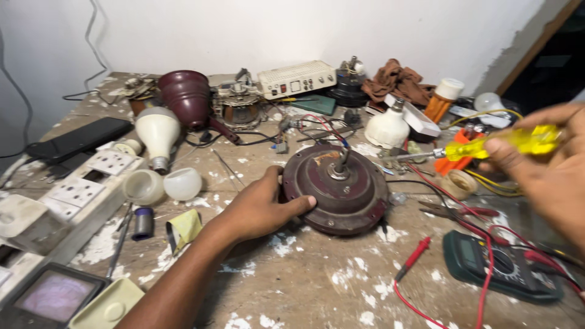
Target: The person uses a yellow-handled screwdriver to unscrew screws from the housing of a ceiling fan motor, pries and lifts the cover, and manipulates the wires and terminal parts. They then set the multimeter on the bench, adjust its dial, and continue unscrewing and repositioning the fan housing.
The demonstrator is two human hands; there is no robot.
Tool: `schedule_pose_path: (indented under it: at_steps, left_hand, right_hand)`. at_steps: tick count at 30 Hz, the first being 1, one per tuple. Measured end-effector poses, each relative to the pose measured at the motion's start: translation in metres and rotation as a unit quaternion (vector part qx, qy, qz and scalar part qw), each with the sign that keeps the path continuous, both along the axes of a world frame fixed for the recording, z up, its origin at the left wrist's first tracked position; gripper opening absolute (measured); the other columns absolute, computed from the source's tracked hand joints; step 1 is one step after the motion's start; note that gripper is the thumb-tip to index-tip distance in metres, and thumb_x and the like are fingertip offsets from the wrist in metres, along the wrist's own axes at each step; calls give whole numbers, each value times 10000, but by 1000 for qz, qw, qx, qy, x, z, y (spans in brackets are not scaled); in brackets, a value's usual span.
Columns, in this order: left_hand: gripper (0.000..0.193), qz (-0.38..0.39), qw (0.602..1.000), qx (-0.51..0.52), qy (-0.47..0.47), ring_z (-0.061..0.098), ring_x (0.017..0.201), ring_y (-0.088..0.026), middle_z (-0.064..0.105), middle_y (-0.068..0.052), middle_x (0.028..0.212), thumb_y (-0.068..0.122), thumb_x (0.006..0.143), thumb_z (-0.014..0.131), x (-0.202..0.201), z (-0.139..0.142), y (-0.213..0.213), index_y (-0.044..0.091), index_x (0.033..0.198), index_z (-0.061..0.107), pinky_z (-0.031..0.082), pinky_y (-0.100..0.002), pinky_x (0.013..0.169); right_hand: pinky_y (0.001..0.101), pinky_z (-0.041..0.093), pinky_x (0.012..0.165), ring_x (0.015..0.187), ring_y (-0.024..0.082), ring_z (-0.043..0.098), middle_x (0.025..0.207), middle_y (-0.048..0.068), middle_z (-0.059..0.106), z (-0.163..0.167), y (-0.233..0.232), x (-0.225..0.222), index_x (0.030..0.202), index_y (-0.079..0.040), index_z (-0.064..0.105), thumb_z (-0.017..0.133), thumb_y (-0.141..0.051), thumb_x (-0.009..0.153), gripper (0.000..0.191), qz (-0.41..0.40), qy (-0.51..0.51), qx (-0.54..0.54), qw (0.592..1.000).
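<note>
A round dark-red fan motor (344, 192) with a short shaft in its middle lies flat on the worn workbench (304, 286). My left hand (262, 207) rests on the bench against the motor's left rim, thumb on its edge. My right hand (545, 170) is raised at the right and grips a screwdriver with a clear yellow handle (503, 145). The screwdriver's metal shank points left, its tip hovering just right of the motor's top.
A multimeter (496, 265) with red leads lies at the front right. White bulbs (157, 134), bulb domes, a maroon cover (186, 96), a power strip (73, 192), a white box (297, 79), a rag and tangled wires crowd the back and left.
</note>
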State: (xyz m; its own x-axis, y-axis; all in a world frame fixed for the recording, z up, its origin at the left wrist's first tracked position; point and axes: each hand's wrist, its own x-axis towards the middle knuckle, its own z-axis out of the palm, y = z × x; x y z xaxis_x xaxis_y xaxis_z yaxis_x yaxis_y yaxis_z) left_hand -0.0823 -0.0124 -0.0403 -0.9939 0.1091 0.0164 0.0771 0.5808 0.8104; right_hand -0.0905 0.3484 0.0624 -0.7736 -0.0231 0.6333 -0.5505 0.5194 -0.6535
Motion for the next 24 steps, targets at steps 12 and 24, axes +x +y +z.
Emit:
schedule_pose_path:
  at_steps: [12, 24]
  left_hand:
    - [1316, -70, 992, -18, 107, 547, 1359, -302, 549, -209, 1458, 525, 457, 951, 5, 0, 7, 31, 1510, 334, 423, -395, 1106]
    - [1297, -42, 982, -102, 152, 638, 1213, -370, 658, -227, 1283, 658, 413, 916, 12, 0, -3, 12, 1428, 432, 506, -442, 975]
  right_hand:
    - [461, 541, 771, 890, 339, 676, 941, 138, 629, -75, -19, 20, 1027, -48, 654, 797, -277, 784, 363, -94, -117, 398, 905]
    - [400, 531, 702, 817, 265, 657, 885, 84, 655, -66, -106, 43, 991, -38, 758, 781, -101, 788, 213, 203, 148, 349, 903]
